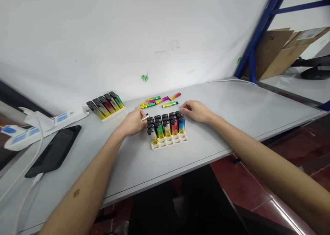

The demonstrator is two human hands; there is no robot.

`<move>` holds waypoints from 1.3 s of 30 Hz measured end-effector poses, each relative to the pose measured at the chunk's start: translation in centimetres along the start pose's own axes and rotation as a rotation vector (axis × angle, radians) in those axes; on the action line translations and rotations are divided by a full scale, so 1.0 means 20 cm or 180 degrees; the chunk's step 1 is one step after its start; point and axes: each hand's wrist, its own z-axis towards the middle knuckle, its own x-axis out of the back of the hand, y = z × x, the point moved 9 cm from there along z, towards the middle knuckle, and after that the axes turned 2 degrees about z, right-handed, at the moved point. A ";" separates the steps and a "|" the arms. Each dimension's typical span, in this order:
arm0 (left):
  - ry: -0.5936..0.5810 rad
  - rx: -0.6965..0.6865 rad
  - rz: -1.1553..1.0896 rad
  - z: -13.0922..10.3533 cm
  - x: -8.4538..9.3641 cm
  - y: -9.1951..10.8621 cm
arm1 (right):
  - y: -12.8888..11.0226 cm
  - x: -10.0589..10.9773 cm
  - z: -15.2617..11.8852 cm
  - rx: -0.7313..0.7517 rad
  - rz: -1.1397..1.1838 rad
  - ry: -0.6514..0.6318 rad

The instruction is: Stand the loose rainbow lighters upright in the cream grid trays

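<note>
My left hand (134,120) is closed around a shiny silver lighter sleeve (145,117), one end of which pokes out past the fingers. It rests at the left side of a white holder (170,142) that carries rows of upright lighters (167,127) with black tops and silver, green, red and blue bodies. The holder's front row of slots holds no lighters. At the back right corner of the holder is my right hand (196,110), fingers curled in and lying close to the lighters. Whatever its fingertips hold, if anything, is hidden.
Several colourful metallic lighter sleeves (162,100) lie behind the holder near the wall. A second holder full of lighters (106,105) stands back left. On the left are a black phone (54,150) with a cable and a white power strip (46,128). Cardboard boxes (283,52) stand far right.
</note>
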 end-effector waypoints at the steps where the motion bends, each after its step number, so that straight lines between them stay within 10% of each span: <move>1: 0.0038 -0.0021 -0.0056 0.00 0.00 0.01 | 0.00 0.00 0.00 -0.0014 0.0000 0.0002; 10: 0.0208 -0.0369 -0.2001 0.00 -0.03 0.06 | 0.01 0.00 -0.01 -0.0107 0.0029 -0.0035; 18: 0.0405 0.0191 -0.3908 0.02 -0.02 -0.01 | 0.01 0.00 0.00 -0.0117 0.0007 -0.0050; 39: 0.0654 0.0368 -0.4025 0.01 0.01 -0.04 | 0.02 -0.01 0.00 -0.0117 0.0010 -0.0043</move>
